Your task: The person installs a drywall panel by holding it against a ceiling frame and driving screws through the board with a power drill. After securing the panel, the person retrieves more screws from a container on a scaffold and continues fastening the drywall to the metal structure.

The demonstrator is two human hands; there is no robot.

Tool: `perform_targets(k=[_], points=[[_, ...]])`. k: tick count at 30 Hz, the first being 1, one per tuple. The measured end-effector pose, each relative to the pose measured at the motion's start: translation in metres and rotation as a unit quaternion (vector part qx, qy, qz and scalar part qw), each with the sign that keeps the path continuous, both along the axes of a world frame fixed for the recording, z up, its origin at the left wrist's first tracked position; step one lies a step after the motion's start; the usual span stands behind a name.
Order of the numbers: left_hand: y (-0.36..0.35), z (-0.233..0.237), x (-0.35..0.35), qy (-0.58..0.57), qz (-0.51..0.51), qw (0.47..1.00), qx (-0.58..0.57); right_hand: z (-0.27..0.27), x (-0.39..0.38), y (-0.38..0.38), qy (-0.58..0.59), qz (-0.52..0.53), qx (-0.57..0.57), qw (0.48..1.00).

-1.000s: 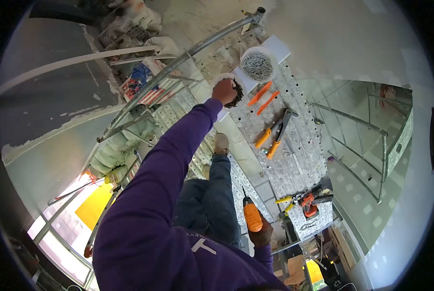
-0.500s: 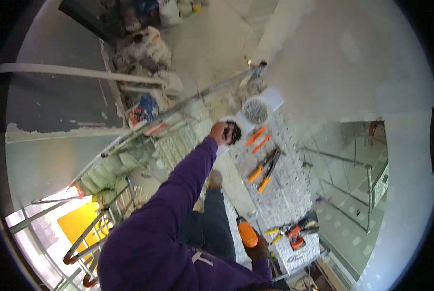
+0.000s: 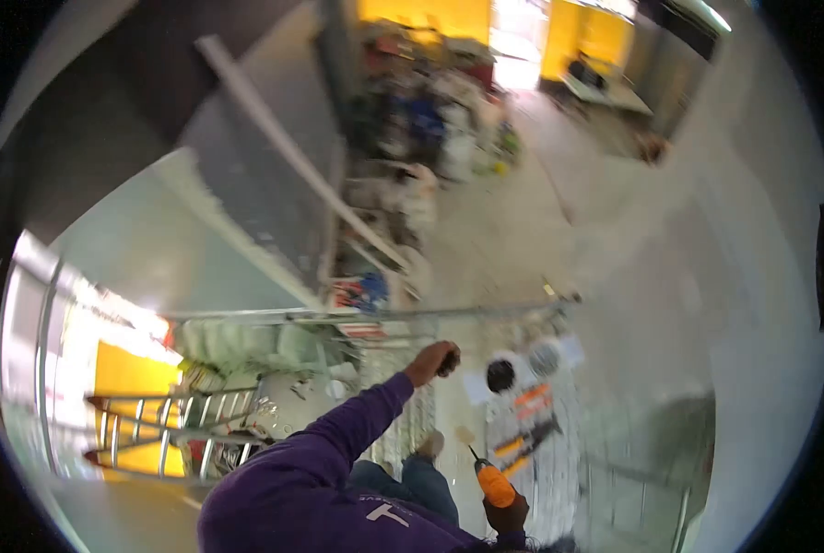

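My left hand (image 3: 430, 363) is closed around a clump of small dark pieces that look like screws. It is up in the air, left of a white bucket holding similar dark pieces (image 3: 501, 375). Beside that bucket is another with grey small pieces (image 3: 544, 358). My right hand (image 3: 508, 514) grips an orange power screwdriver (image 3: 495, 485), its thin bit pointing up and left. Orange-handled tools (image 3: 533, 398) lie on the speckled platform near the buckets, and orange-and-black cutters (image 3: 525, 444) lie closer to the screwdriver. Motion blur softens the details.
A metal rail (image 3: 486, 311) runs across beyond the buckets. A ladder (image 3: 172, 429) stands at left by wrapped pale bundles (image 3: 246, 344). Bags and debris (image 3: 430, 120) are heaped along the far wall. A pale wall (image 3: 762, 304) rises at right.
My left hand has come out of the dark-filled bucket and moved left, closed on dark pieces. My right hand has raised the screwdriver. The view has tilted up toward the room's far end.
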State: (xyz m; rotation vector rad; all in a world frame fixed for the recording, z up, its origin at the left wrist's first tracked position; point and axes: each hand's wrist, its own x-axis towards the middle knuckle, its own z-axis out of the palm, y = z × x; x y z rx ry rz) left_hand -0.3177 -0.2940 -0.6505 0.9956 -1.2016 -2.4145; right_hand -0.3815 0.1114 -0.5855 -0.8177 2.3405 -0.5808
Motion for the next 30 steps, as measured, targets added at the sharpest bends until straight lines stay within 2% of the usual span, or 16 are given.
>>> perform_targets(k=[2, 4, 7, 10, 11, 12, 15, 16, 18, 20, 24, 25, 26, 28, 29, 30], points=[[-0.013, 0.024, 0.065, -0.004, 0.031, 0.999, 0.012, -0.005, -0.006, -0.022, 0.021, 0.059, -0.026, 0.998], [-0.008, 0.067, 0.135, -0.005, 0.073, 0.996, -0.052, -0.002, -0.009, -0.058, -0.048, 0.119, -0.105, 0.986], [0.010, 0.092, 0.242, 0.031, 0.134, 0.988, -0.069, 0.005, -0.003, -0.095, -0.162, 0.175, -0.178, 0.955], [0.049, 0.081, 0.343, -0.117, 0.115, 0.965, -0.204, 0.033, 0.030, -0.142, -0.150, 0.229, -0.219, 0.937], [0.072, 0.076, 0.376, -0.158, 0.095, 0.915, -0.359, 0.043, 0.045, -0.158, -0.150, 0.248, -0.231, 0.929], [0.096, 0.079, 0.398, -0.243, 0.100, 0.725, -0.637, 0.053, 0.063, -0.171, -0.153, 0.266, -0.243, 0.920], [0.162, 0.017, 0.487, -0.293, 0.174, 0.811, -0.476, 0.078, 0.124, -0.197, -0.179, 0.324, -0.263, 0.891], [0.189, 0.012, 0.510, -0.320, 0.195, 0.833, -0.408, 0.083, 0.147, -0.198, -0.186, 0.344, -0.264, 0.881], [0.235, 0.027, 0.557, -0.306, 0.289, 0.881, -0.218, 0.094, 0.195, -0.205, -0.209, 0.394, -0.263, 0.855], [0.288, 0.087, 0.577, -0.186, 0.426, 0.885, 0.020, 0.100, 0.244, -0.209, -0.235, 0.455, -0.256, 0.820], [0.342, 0.141, 0.617, -0.113, 0.603, 0.790, 0.012, 0.113, 0.329, -0.209, -0.282, 0.562, -0.232, 0.742], [0.349, 0.133, 0.634, -0.002, 0.642, 0.767, -0.015, 0.115, 0.345, -0.207, -0.291, 0.583, -0.228, 0.723], [0.360, 0.155, 0.637, -0.109, 0.626, 0.755, -0.164, 0.118, 0.357, -0.206, -0.297, 0.604, -0.223, 0.706], [0.381, 0.214, 0.638, -0.384, 0.566, 0.618, -0.387, 0.128, 0.386, -0.206, -0.314, 0.640, -0.215, 0.668], [0.384, 0.220, 0.649, -0.430, 0.560, 0.576, -0.412, 0.132, 0.396, -0.209, -0.321, 0.653, -0.212, 0.652], [0.383, 0.225, 0.655, -0.302, 0.640, 0.593, -0.385, 0.136, 0.405, -0.211, -0.329, 0.664, -0.209, 0.638]])
